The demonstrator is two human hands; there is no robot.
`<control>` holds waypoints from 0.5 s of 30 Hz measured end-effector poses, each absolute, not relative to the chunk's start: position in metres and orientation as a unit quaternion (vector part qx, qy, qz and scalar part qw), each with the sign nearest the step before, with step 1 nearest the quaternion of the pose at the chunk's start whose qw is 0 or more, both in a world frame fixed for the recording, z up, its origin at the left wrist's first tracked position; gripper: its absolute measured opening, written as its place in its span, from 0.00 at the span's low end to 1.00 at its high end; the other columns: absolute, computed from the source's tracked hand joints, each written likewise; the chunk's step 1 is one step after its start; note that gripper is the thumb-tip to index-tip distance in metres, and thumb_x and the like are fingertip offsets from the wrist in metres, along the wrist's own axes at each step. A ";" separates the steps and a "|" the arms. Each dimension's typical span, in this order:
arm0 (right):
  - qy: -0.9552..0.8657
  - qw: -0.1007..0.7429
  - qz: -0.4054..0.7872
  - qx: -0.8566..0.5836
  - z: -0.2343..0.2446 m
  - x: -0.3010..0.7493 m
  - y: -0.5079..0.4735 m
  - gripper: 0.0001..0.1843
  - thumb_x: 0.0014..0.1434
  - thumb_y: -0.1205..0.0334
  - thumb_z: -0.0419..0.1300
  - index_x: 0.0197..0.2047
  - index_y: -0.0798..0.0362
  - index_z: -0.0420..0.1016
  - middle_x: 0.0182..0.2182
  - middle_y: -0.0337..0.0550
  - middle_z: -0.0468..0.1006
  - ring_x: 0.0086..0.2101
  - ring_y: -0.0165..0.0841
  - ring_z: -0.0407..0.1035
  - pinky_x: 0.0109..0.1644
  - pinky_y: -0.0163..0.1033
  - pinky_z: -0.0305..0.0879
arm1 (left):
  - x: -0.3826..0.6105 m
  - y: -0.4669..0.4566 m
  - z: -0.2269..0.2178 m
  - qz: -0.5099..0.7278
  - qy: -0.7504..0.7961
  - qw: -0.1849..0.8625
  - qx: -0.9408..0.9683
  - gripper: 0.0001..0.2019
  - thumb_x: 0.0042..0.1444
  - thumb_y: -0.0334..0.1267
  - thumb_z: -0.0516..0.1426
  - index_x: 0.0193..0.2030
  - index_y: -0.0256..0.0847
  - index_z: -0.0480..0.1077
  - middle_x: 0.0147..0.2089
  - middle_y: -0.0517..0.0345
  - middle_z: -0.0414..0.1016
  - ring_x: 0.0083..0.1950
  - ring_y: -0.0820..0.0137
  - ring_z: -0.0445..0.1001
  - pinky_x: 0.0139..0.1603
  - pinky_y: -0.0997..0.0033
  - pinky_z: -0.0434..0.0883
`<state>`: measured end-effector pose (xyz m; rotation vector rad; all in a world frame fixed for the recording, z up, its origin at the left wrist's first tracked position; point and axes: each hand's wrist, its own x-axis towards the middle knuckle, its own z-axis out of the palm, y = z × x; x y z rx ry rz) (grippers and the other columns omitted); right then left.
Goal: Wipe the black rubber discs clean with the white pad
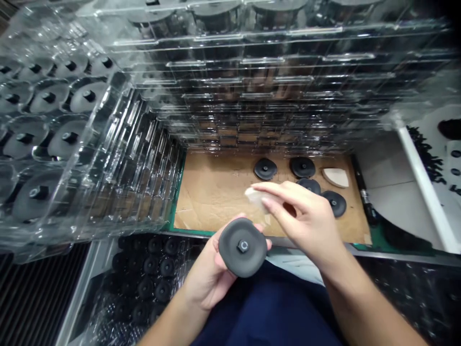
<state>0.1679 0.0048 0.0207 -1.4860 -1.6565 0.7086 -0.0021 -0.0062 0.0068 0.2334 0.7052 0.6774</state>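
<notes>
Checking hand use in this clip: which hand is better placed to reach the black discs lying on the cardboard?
Probably the right hand: it hovers over the cardboard beside the discs, though it pinches a white pad. The left hand cradles a black disc nearer the body.

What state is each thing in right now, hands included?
Left hand: palm up, cradling the held black disc.
Held black disc: centre stud facing up.
Right hand: raised over the left hand, holding the white pad.
White pad: gripped in the right hand's fingers.
Loose black discs: four, lying on the cardboard sheet.
White wedge: lying on the cardboard sheet.
Cardboard sheet: flat, creased.
Clear plastic trays: stacked, holding black discs.
</notes>
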 end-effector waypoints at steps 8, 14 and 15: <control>-0.618 0.292 0.382 -0.622 -0.064 0.155 -0.044 0.12 0.59 0.65 0.54 0.38 0.51 0.80 0.27 0.40 0.80 0.28 0.33 0.73 0.34 0.37 0.67 | -0.008 -0.005 0.002 0.339 0.320 0.882 0.074 0.24 0.39 0.32 0.68 0.46 0.42 0.73 0.43 0.58 0.80 0.43 0.66 0.78 0.43 0.73 0.72; -0.575 0.337 0.348 -0.660 -0.031 0.170 -0.036 0.12 0.62 0.63 0.54 0.46 0.53 0.76 0.39 0.46 0.80 0.36 0.33 0.74 0.35 0.36 0.68 | -0.005 -0.005 0.004 0.332 0.308 0.887 0.091 0.24 0.41 0.34 0.68 0.47 0.42 0.73 0.43 0.57 0.80 0.43 0.64 0.79 0.44 0.71 0.73; -0.571 0.364 0.319 -0.663 -0.016 0.171 -0.033 0.13 0.62 0.63 0.54 0.48 0.52 0.74 0.42 0.46 0.79 0.38 0.33 0.73 0.37 0.37 0.67 | -0.004 -0.006 0.004 0.331 0.307 0.887 0.097 0.24 0.40 0.35 0.68 0.47 0.42 0.73 0.43 0.57 0.80 0.43 0.63 0.79 0.45 0.70 0.73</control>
